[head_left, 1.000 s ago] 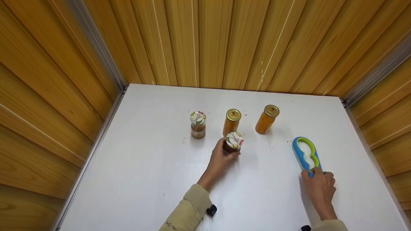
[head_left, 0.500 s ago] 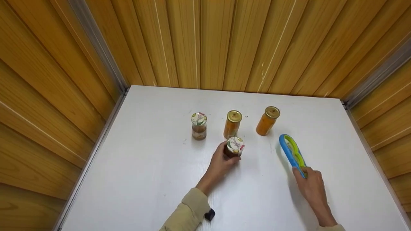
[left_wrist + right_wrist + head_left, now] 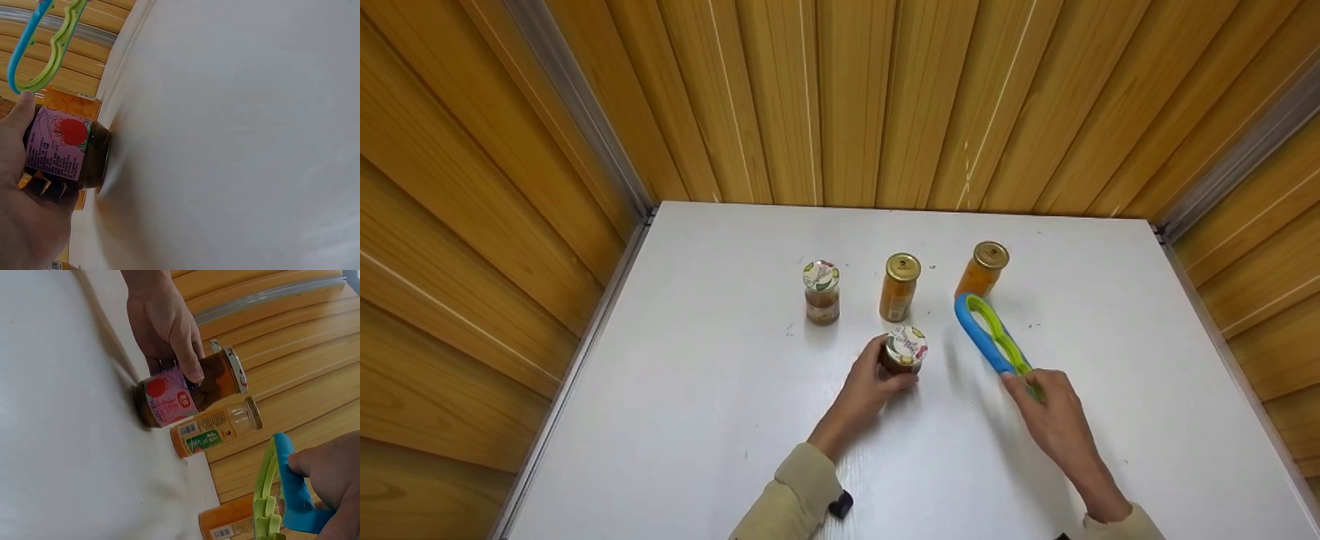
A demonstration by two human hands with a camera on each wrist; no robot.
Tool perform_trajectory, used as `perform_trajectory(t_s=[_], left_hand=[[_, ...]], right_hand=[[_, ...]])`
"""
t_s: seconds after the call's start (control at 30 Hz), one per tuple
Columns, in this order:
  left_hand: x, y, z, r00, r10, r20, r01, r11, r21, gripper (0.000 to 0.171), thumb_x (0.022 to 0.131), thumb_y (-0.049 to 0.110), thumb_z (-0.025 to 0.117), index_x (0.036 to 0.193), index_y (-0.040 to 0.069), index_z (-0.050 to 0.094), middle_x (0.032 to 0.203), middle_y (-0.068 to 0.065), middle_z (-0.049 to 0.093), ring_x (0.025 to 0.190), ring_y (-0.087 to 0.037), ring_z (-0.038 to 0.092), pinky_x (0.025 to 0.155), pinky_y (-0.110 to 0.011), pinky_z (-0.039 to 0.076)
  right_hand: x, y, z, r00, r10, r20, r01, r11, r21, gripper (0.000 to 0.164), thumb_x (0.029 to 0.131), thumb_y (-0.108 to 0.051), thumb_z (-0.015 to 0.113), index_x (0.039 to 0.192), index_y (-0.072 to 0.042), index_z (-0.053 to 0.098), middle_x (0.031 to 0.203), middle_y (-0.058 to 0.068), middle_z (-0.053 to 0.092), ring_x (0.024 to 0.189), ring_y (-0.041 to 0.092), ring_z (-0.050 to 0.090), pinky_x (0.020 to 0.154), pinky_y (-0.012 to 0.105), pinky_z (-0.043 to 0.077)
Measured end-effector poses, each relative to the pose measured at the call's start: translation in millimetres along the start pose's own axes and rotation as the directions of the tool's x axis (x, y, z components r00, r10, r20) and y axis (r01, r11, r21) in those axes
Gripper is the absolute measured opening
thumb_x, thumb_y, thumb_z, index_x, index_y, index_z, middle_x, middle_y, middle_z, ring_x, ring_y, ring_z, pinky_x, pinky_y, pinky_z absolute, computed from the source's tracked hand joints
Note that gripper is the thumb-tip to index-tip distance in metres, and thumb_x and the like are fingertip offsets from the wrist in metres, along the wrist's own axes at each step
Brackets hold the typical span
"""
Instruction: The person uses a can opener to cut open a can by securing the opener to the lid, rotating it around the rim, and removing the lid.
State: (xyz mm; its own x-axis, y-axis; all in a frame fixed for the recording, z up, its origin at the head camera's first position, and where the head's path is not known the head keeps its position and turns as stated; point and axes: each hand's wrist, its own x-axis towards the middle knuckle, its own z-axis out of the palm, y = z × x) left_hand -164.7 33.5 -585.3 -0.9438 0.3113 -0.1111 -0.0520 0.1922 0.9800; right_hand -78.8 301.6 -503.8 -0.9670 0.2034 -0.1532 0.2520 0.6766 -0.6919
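My left hand grips a dark glass jar with a pink label and a patterned white lid. In the right wrist view this jar stands upright on the table, the thumb across its side. My right hand holds a blue and green jar opener by its handle, raised above the table to the right of the jar. In the left wrist view the opener's looped end appears past the jar's lid side, apart from the lid in the head view.
Behind the gripped jar stands a gold-lidded orange jar. Another gold-lidded orange jar is farther right, and a jar with a patterned lid stands left. Wood-look panels border the white table.
My right hand has lifted the jar opener and carried it left toward the gripped jar. The left hand and its jar have shifted slightly nearer to me.
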Motion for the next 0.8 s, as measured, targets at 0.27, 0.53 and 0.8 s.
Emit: perform_trajectory(t_s=[0.27, 0.53, 0.8], left_hand=[[-12.7, -1.8, -3.0, 0.999, 0.011, 0.049, -0.012, 1.0, 0.025, 0.076, 0.089, 0.021, 0.084, 0.153, 0.019, 0.042, 0.149, 0.006, 0.051, 0.144, -0.015, 0.04, 0.122, -0.043, 0.027], [-23.8, -2.7, 0.7, 0.996, 0.046, 0.071, -0.048, 0.999, 0.023, 0.074, 0.09, 0.024, 0.083, 0.153, 0.02, 0.042, 0.146, 0.007, 0.053, 0.142, -0.015, 0.043, 0.123, -0.046, 0.026], [-26.7, -2.2, 3.9, 0.997, 0.054, 0.061, -0.057, 0.997, 0.053, 0.073, 0.093, 0.027, 0.08, 0.154, 0.024, 0.04, 0.152, 0.008, 0.047, 0.143, -0.01, 0.041, 0.121, -0.04, 0.03]], right_hand=[[-5, -27, 18, 0.996, -0.078, 0.03, 0.077, 0.996, 0.036, 0.056, 0.103, -0.058, 0.054, 0.11, -0.003, 0.065, 0.127, 0.018, 0.052, 0.111, 0.031, 0.049, 0.087, 0.04, 0.044], [-8, -48, 30, 0.987, -0.156, 0.042, 0.154, 0.987, 0.047, 0.044, 0.101, -0.054, 0.061, 0.1, -0.01, 0.066, 0.131, 0.016, 0.055, 0.112, 0.032, 0.053, 0.086, 0.039, 0.047], [-6, -58, 43, 0.969, -0.248, 0.013, 0.247, 0.969, 0.017, 0.038, 0.098, -0.049, 0.067, 0.092, -0.013, 0.063, 0.131, 0.018, 0.058, 0.107, 0.035, 0.057, 0.085, 0.044, 0.05]])
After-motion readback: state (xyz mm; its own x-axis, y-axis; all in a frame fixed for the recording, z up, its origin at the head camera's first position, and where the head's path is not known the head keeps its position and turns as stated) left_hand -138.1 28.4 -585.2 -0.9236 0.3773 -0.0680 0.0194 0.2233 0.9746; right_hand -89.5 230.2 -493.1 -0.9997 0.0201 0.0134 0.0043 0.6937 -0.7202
